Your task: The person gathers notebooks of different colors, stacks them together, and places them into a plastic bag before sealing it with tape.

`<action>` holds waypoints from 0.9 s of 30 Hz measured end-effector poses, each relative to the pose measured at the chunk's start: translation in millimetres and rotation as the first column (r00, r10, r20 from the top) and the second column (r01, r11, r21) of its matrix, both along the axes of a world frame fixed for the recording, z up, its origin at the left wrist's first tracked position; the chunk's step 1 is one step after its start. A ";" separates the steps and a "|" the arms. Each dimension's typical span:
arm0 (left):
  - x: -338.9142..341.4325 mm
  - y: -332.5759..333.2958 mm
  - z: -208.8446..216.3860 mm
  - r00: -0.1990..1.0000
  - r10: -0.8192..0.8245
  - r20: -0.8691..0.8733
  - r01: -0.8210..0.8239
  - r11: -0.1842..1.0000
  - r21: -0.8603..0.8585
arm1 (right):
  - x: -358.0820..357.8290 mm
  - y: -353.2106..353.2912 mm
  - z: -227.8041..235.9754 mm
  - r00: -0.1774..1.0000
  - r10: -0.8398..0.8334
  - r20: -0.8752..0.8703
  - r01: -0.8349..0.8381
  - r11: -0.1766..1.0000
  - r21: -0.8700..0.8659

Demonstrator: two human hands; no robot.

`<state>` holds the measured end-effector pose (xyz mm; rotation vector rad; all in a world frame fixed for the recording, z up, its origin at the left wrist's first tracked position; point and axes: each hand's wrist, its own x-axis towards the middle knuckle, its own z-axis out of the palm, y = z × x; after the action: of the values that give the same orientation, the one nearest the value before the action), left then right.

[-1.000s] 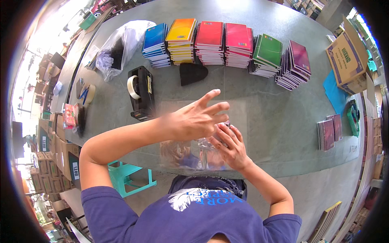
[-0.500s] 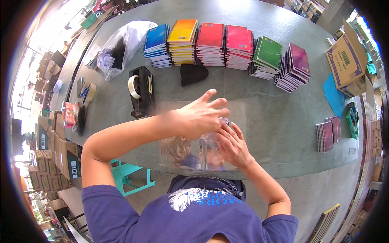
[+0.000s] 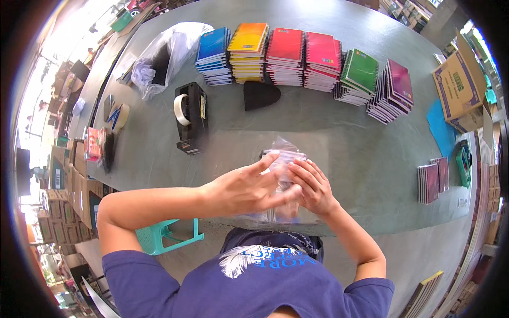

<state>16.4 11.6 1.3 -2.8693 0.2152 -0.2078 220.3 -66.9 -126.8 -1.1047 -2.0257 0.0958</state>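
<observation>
Above the grey surface [image 3: 371,159], my left fingers [image 3: 265,162] splay, my right fingers [image 3: 306,176] touch clear plastic [image 3: 284,144] (clenched? can't tell); likely light, slippery, best pinched at its edges.

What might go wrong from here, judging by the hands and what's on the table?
The clear plastic looks thin, with a loose end sticking out past the fingers, so it might crease or tear between the left hand and right hand.

The purple notebook stack is staggered rather than square, so a bump could make it slide.
</observation>
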 end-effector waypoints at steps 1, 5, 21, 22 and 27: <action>0.1 2.0 -1.3 0.990 0.040 -0.135 -0.027 0.995 0.094 | 0.2 1.4 1.9 0.999 -0.025 0.041 0.026 1.000 -0.013; -12.7 -20.9 0.0 0.942 -0.289 -0.170 0.279 0.957 -0.080 | -1.4 -2.5 7.3 0.991 -0.014 0.132 0.021 0.998 -0.058; 7.0 19.4 33.5 0.989 0.106 -0.107 -0.114 0.991 -0.066 | -6.8 -2.3 -0.8 0.984 -0.112 0.138 0.105 0.993 0.054; 0.3 6.3 18.2 0.977 0.082 -0.196 -0.065 0.994 0.093 | -5.6 0.8 1.5 0.980 -0.070 0.184 0.060 0.997 0.058; -8.4 -2.6 9.8 0.997 -0.067 -0.041 0.060 0.987 -0.148 | -9.6 5.9 6.7 0.989 0.023 0.143 -0.020 1.000 -0.021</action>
<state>8.1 9.0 11.1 -3.0178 0.3127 -0.1772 210.7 -61.0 -120.1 -1.1306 -2.1688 0.0486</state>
